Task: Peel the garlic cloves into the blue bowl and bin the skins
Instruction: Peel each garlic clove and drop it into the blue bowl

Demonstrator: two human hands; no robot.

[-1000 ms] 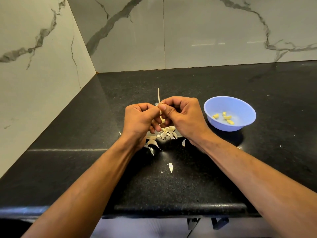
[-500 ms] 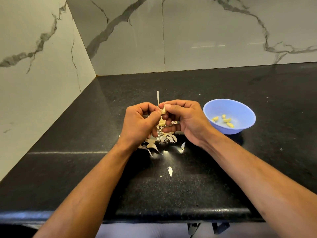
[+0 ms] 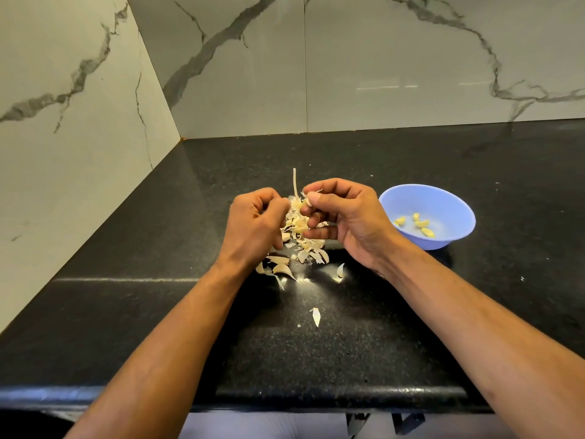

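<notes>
Peeling is midway, I'd judge. Right hand (image 3: 345, 220) pinches a garlic clove (image 3: 306, 202) w/ bits of skin on it, thumb on top. Left hand (image 3: 256, 226) is curled just beside that grip; can't tell if it holds anything. Blue bowl (image 3: 456, 201), off to the right of the grip, has approx. four peeled cloves (image 3: 421, 224). Skins (image 3: 304, 245) lie heaped on the table (image 3: 348, 359) right under the grip, none binned; no bin in view.
</notes>
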